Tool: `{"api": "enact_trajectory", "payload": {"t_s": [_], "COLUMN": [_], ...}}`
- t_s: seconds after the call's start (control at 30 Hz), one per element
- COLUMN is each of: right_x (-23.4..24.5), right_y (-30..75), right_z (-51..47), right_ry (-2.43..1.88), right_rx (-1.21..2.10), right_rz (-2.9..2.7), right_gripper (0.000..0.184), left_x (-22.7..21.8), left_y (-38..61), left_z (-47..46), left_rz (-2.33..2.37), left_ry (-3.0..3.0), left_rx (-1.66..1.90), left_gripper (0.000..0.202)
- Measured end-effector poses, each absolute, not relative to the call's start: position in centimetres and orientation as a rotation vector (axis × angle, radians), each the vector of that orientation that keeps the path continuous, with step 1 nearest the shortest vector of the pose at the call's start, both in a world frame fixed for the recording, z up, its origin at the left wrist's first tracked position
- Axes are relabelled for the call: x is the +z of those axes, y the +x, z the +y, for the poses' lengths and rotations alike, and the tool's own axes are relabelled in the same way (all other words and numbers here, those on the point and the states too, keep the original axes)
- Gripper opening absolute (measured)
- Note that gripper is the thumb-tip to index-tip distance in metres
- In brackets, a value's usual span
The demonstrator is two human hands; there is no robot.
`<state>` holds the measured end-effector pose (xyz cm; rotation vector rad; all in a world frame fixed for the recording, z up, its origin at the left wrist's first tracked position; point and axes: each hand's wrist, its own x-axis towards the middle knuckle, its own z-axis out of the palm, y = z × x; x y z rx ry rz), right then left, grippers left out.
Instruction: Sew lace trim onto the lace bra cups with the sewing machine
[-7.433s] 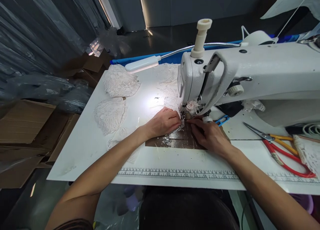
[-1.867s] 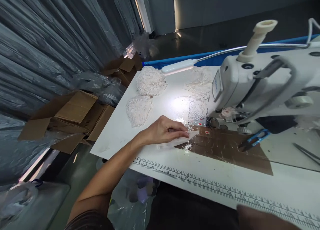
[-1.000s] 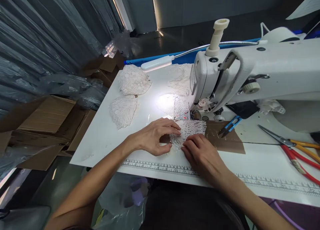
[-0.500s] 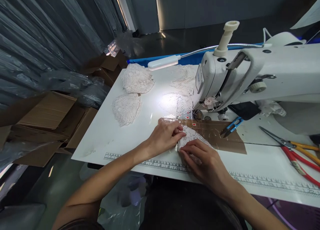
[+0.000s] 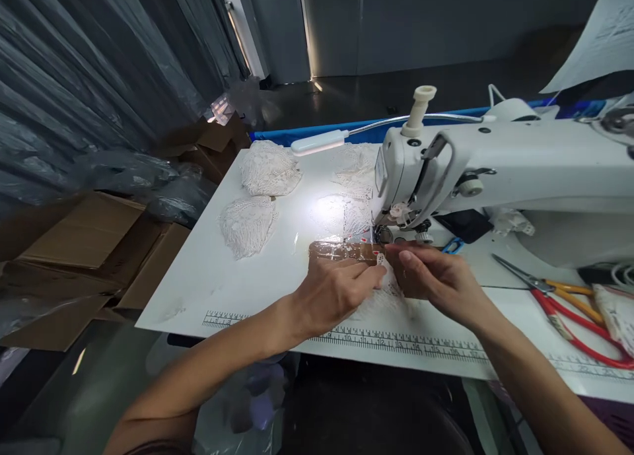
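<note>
A white lace piece (image 5: 384, 291) lies on the brown taped patch (image 5: 341, 251) just in front of the needle of the white sewing machine (image 5: 500, 171). My left hand (image 5: 337, 290) pinches the lace's left side, fingers closed on it. My right hand (image 5: 438, 277) grips its right side, thumb and fingers pressed together, a short way from the presser foot (image 5: 384, 234). Much of the lace is hidden under both hands.
Two heaps of lace pieces (image 5: 267, 168) (image 5: 246, 220) sit at the far left of the white table (image 5: 208, 277), more lace under the lamp (image 5: 319, 141). Blue snips (image 5: 450, 245) and red and orange scissors (image 5: 559, 296) lie right. Cardboard boxes (image 5: 84, 237) stand left.
Both hands have lifted the lace from near the ruler edge and carried it back towards the needle. The view has tilted up a little.
</note>
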<state>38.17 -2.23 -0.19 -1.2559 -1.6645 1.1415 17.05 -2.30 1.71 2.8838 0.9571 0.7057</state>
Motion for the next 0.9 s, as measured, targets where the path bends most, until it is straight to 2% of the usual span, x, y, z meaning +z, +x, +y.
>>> {"api": "enact_trajectory", "payload": {"t_s": [0.1, 0.2, 0.37, 0.6, 0.67, 0.77, 0.87, 0.9], "right_x": [0.6, 1.2, 0.6, -0.7, -1.1, -1.8, -1.8, -1.8], "right_y": [37.7, 37.2, 37.1, 35.4, 34.9, 34.6, 35.0, 35.2], "right_z": [-1.4, -1.0, -1.3, -2.0, -2.6, -3.5, -3.8, -3.6], "right_ry": [-1.166, -1.002, -0.796, -0.803, -0.759, -0.743, -0.72, -0.737], "right_rx": [1.467, 1.623, 1.838, 1.572, 1.608, 1.764, 1.911, 1.958], "right_rz": [-1.663, -1.684, -1.755, -1.771, -1.685, -1.536, -1.593, -1.675], "right_gripper": [0.052, 0.054, 0.031, 0.024, 0.026, 0.013, 0.05, 0.054], "left_x": [3.0, 4.1, 4.1, 1.6, 1.5, 2.1, 2.9, 3.1], "left_y": [17.0, 16.6, 15.0, 13.9, 13.8, 13.3, 12.5, 12.1], "left_z": [-2.1, -2.0, -1.7, -2.3, -2.7, -3.5, -4.0, -3.9], "left_rz": [0.73, 0.64, 0.912, 1.15, 1.137, 1.093, 0.993, 0.961], "left_ry": [2.623, 2.374, 2.195, 2.427, 2.471, 2.377, 2.152, 2.094], "left_rx": [0.783, 0.716, 0.68, 0.954, 0.979, 0.96, 0.798, 0.735], "left_gripper": [0.018, 0.022, 0.03, 0.027, 0.025, 0.024, 0.027, 0.028]}}
